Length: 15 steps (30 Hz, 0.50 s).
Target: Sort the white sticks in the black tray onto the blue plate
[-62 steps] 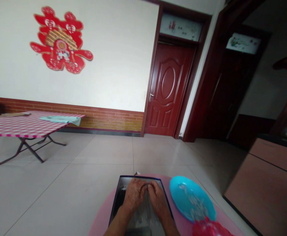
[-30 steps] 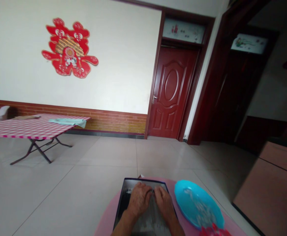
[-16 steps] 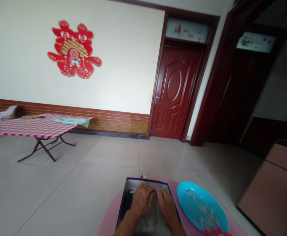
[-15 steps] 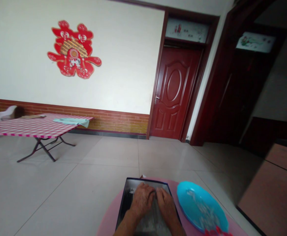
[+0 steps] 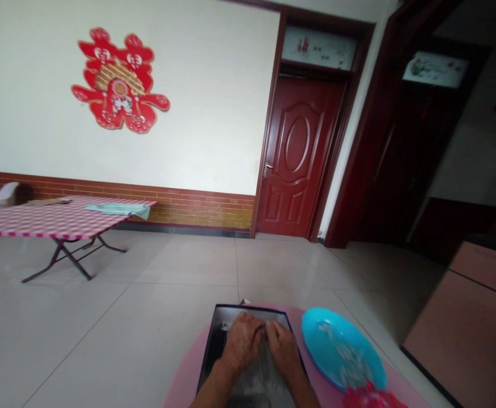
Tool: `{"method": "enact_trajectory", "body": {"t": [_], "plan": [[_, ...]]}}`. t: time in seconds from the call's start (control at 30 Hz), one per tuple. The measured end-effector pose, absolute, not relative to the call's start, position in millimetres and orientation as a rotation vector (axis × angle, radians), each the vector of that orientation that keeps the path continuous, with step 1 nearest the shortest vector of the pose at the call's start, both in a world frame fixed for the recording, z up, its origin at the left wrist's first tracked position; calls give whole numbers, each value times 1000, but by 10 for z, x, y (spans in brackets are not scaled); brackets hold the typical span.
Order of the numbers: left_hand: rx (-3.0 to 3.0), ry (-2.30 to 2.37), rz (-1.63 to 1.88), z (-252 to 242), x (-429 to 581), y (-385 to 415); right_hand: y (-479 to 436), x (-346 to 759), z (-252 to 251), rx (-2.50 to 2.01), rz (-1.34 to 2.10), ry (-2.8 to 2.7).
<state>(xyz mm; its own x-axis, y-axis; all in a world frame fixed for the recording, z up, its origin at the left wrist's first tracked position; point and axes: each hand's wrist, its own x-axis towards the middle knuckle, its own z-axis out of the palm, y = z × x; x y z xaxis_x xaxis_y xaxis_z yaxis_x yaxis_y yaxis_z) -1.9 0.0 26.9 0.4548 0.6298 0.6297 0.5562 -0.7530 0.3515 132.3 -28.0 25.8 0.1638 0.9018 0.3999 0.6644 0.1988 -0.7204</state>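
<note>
Both of my hands are inside a shallow dark-edged box (image 5: 288, 318) on a round pink table (image 5: 188, 362). My left hand (image 5: 244, 340) has its fingers curled together near the box's far side. Close beside it, my right hand (image 5: 282, 345) is also closed, its fingertips meeting the left ones. Whatever they pinch is too small or hidden to name. Dark items (image 5: 219, 339) lie along the box's left side, and clear, thin pieces (image 5: 256, 381) lie under my wrists.
Right of the box sits a blue oval tray (image 5: 316, 345) with clear small pieces in it. A red, shiny thing (image 5: 371, 396) is at its near end. A brownish cabinet (image 5: 477, 317) stands at right; a folding table with checked cloth (image 5: 60, 221) stands at left.
The view has shifted slightly, so more of the red thing shows by the tray. My hands stay together in the box with almost the same pose.
</note>
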Motion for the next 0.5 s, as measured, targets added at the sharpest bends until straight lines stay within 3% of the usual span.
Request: {"method": "enact_trajectory", "body": {"t": [0.13, 0.33, 0.5], "plan": [[2610, 1059, 1178, 278, -26, -5, -261, 1317, 249, -1567, 391, -1527], [2438, 1150, 1554, 352, -22, -23, -242, 1393, 288, -1635, 432, -1227], [1874, 1381, 1331, 327, -28, 52, -273, 1275, 338, -1467, 754, -1078]]}}
